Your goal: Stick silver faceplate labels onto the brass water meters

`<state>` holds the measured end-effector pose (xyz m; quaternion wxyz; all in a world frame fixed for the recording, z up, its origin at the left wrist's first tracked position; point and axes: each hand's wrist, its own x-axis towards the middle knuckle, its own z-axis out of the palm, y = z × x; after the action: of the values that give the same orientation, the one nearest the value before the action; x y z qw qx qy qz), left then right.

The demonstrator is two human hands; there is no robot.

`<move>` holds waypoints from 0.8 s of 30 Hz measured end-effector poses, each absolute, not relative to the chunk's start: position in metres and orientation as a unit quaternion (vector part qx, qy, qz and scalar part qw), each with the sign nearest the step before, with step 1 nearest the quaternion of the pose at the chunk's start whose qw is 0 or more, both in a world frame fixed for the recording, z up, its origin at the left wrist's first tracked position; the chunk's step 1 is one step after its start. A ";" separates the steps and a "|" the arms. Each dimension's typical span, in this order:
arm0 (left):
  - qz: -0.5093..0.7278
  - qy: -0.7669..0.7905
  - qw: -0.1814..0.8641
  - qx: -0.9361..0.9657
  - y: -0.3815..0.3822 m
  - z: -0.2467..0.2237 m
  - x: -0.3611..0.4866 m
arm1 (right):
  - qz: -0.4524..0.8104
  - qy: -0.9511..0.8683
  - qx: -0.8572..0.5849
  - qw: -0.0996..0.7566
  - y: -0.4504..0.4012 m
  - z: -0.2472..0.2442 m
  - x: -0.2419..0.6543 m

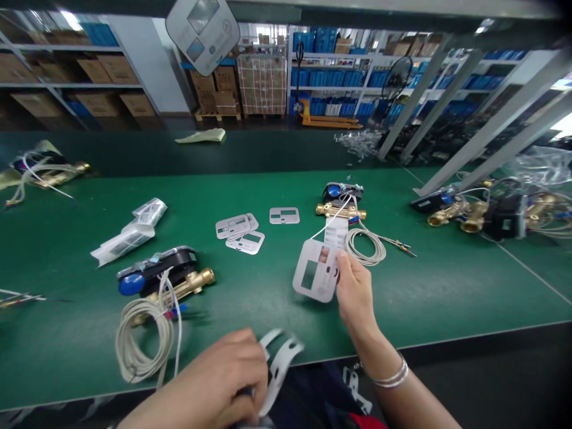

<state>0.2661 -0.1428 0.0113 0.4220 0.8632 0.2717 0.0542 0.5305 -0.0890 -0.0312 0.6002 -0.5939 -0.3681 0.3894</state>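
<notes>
My right hand [354, 285] pinches the right edge of a grey label plate [315, 271] with cut-out windows, held above the green table. At the front edge my left hand [243, 372] is closed on a curled white strip [281, 369] with holes, slightly blurred. Several similar plates [236, 229] lie mid-table, with a single plate [284, 215] to their right. Behind my right hand sits a brass meter [342, 205] with a coiled cable [366, 247] and a printed paper. Left of my left hand is another meter [172, 277] with a coiled grey cable [145, 339].
More brass meters [473, 214] crowd the right side near slanted metal posts [504, 125]. Crumpled plastic packets [131, 232] lie at the left, with another meter [49, 170] behind. A plate [203, 33] hangs at the top. Shelves stand beyond the table.
</notes>
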 end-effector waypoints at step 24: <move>0.356 0.423 0.758 0.346 -0.039 -0.001 0.399 | 0.061 -0.629 -0.675 0.379 -0.090 -0.053 0.615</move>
<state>0.3991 -0.0392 -0.0013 0.7578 0.3459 0.4234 0.3560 0.6149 -0.0895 -0.0530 0.3793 -0.6754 -0.6294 0.0614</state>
